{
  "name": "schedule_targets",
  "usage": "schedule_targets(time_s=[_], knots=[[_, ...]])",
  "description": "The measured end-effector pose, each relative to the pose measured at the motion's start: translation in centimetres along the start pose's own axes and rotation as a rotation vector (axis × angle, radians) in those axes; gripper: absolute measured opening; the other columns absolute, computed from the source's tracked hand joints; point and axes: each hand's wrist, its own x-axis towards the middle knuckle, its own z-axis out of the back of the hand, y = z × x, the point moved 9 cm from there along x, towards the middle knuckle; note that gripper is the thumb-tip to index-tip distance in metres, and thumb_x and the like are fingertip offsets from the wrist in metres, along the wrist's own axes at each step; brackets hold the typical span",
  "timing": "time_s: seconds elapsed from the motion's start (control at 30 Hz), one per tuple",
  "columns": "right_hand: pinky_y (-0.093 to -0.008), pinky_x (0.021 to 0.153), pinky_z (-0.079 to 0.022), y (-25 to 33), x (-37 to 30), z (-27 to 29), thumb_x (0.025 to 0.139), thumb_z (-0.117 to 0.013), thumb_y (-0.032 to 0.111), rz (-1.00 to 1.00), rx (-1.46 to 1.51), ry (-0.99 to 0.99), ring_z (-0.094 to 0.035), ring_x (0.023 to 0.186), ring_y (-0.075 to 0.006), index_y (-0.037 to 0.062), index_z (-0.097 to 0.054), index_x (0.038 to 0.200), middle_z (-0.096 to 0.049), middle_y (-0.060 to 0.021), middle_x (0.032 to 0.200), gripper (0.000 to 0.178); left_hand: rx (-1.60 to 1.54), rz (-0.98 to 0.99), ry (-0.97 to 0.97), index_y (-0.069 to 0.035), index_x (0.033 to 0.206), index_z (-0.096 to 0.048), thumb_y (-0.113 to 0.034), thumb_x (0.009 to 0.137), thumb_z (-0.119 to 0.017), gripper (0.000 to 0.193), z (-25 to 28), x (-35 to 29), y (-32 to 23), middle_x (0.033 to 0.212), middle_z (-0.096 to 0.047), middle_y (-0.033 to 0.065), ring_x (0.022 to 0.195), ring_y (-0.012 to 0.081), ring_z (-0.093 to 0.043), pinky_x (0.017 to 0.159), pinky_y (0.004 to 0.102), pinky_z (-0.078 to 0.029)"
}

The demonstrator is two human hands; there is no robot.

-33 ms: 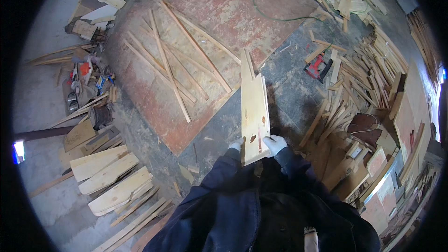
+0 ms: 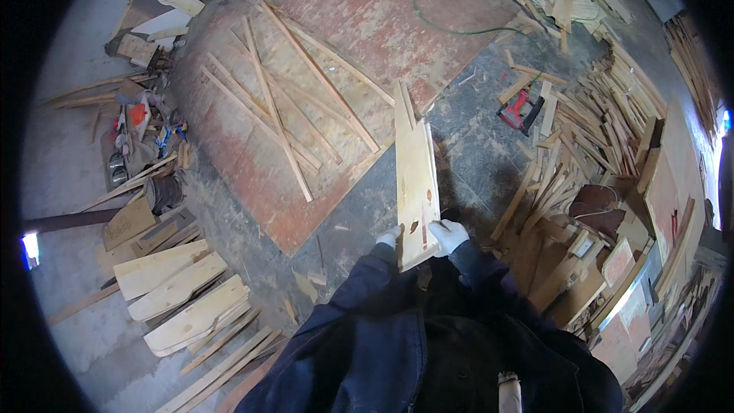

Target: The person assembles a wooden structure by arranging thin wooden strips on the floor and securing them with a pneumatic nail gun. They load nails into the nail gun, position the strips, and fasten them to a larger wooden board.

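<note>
A long pale wooden board [image 2: 413, 176] with dark knots and a notched, narrow far end is held out in front of my body. My left hand [image 2: 389, 236], in a white glove, grips its left edge near the close end. On the opposite edge, my right hand [image 2: 449, 237] is closed round the board, also gloved in white, with the thumb on the face. Beyond the board, several thin wooden strips [image 2: 279, 111] lie crossed on a worn reddish sheet [image 2: 267, 218]. The fingers under the board are hidden.
A red and black power tool [image 2: 521, 111] lies on the dark floor to the right, beside a heap of wood offcuts [image 2: 604, 126]. Cut boards [image 2: 195, 313] are laid out at the left. A green hose [image 2: 419, 11] curls at the far side.
The board has tilted very slightly in my hands, and both hands have shifted a little with it. Everything else stays where it was.
</note>
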Motion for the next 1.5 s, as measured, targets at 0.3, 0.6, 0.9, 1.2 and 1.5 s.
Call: schedule_targets(time_s=[0.3,0.6,0.9,1.2,1.5], knots=[[-0.0464,0.093,-0.052,2.1,-2.2,-13.8,0.092,-0.064,0.04,0.402,-0.886,-0.081,-0.064,0.112,-0.0385,0.0077,-0.06,0.129,-0.068,-0.0197,0.115,0.049,-0.089,0.147,0.133,-0.008,0.14,-0.054,-0.05,0.106,-0.043,0.056,0.8,-3.6,-0.7,0.125,-0.067,0.0191,0.115,0.0383,-0.064,0.096,0.0541,-0.054],[-0.0451,0.092,-0.054,4.1,1.1,-17.0,0.096,-0.05,0.051,0.124,-1.097,-0.277,-0.066,0.112,-0.0331,0.0043,-0.065,0.118,-0.066,-0.0206,0.123,0.054,-0.282,0.011,0.181,-0.007,0.144,-0.051,-0.049,0.106,-0.043,0.058,2.2,-5.6,-7.7,0.133,-0.062,0.0184,0.121,0.038,-0.06,0.101,0.0536,-0.05],[-0.0481,0.097,-0.05,-3.2,15.0,-11.8,0.085,-0.057,0.057,-0.157,-0.812,-0.17,-0.064,0.115,-0.044,0.0011,-0.07,0.12,-0.068,-0.0321,0.117,0.067,-0.578,-0.215,0.125,-0.006,0.147,-0.047,-0.048,0.106,-0.043,0.059,4.7,-11.5,-17.7,0.141,-0.057,0.0178,0.127,0.0377,-0.056,0.106,0.053,-0.046],[-0.0431,0.084,-0.053,-6.2,19.9,-17.7,0.091,-0.062,0.046,-0.253,-0.332,-0.143,-0.07,0.096,-0.0378,0.0011,-0.073,0.104,-0.074,-0.02,0.099,0.048,-0.803,-0.531,0.0,-0.005,0.152,-0.042,-0.05,0.105,-0.043,0.065,10.7,-17.4,-27.9,0.152,-0.049,0.0175,0.136,0.0385,-0.049,0.112,0.0539,-0.041],[-0.0363,0.089,-0.052,1.4,12.7,-24.9,0.097,-0.061,0.046,-0.36,-0.319,-0.339,-0.067,0.105,-0.0309,0.0027,-0.071,0.113,-0.072,-0.014,0.114,0.047,-0.509,-0.416,-0.045,-0.003,0.151,-0.042,-0.039,0.1,-0.06,0.065,23.2,-17.2,-39.0,0.147,-0.054,0.0205,0.132,0.0413,-0.054,0.111,0.0589,-0.042]])
